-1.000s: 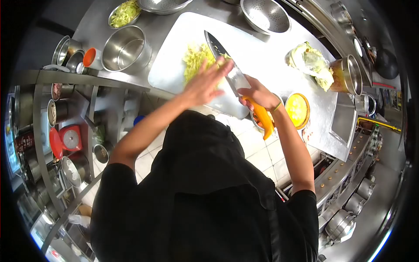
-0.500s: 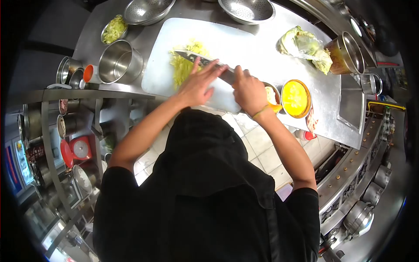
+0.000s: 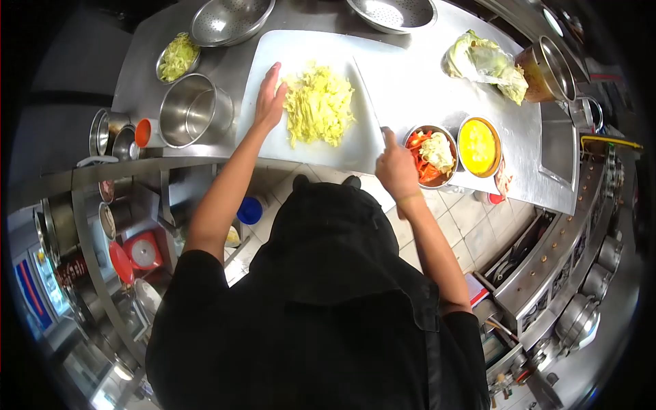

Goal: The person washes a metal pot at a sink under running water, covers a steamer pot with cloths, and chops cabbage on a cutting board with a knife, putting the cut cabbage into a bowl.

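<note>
Chopped yellow-green leaves point(image 3: 319, 106) lie in a heap on the white cutting board point(image 3: 301, 46). To the left of the heap, my left hand point(image 3: 271, 99) is on edge over the board, fingers extended and holding nothing. My right hand point(image 3: 398, 167) is wrapped round the handle of a knife point(image 3: 370, 96) at the board's right side. The blade points away from me, seen nearly edge-on, to the right of the heap. A bowl of red pieces and pale shreds point(image 3: 431, 156) stands just right of my right hand.
A bowl of yellow liquid point(image 3: 480, 145) stands at the right, with a bagged leafy head point(image 3: 482, 63) and a metal pot point(image 3: 544, 70) behind. At the left are an empty steel pot point(image 3: 190, 113), a bowl of leaves point(image 3: 179, 58) and an orange cup point(image 3: 145, 132). Colanders point(image 3: 232, 20) stand at the back.
My left hand has moved off the blade to the heap's left. The knife has swung from lying across the leaves to their right side, and the heap is now fully in view.
</note>
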Motion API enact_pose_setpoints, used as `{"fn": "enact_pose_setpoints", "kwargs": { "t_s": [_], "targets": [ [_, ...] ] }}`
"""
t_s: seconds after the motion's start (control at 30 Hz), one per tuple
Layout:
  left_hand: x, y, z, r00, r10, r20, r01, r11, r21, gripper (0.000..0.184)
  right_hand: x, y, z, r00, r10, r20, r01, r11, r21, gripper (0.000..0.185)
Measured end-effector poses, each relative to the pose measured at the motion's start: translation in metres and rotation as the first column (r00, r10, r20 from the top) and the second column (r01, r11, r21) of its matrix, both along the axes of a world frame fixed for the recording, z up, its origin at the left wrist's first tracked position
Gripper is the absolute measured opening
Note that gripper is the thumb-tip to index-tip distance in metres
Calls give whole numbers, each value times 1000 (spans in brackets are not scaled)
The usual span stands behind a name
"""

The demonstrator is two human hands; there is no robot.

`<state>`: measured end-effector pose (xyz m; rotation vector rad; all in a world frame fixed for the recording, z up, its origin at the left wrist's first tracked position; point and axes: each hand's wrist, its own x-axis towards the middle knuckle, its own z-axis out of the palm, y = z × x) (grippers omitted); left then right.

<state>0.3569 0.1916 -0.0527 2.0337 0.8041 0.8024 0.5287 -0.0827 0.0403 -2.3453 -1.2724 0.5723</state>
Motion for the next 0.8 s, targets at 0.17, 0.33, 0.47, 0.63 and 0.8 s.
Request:
{"fn": "enact_pose_setpoints", "kwargs": {
  "t_s": [0.17,0.33,0.47,0.63,0.8],
  "targets": [
    [32,28,-5,981,-195,-15,195,980,48,55,-53,12,-28,991,-33,133,36,999,-27,58],
    [43,15,-7,860,-507,-61,509,860,21,48,-53,-17,-20,997,-56,-57,62,993,99,54],
    [34,5,4,778,-619,108,628,757,-182,52,-71,-41,-15,906,-289,-308,319,947,49,49],
    [11,-13,2,916,-314,249,333,942,-40,70,-91,-38,-33,372,-292,-881,592,806,-17,35],
    [39,-50,13,974,-226,33,223,972,73,75,-114,0,-45,491,-322,-809,545,838,-2,24]
  ]
}}
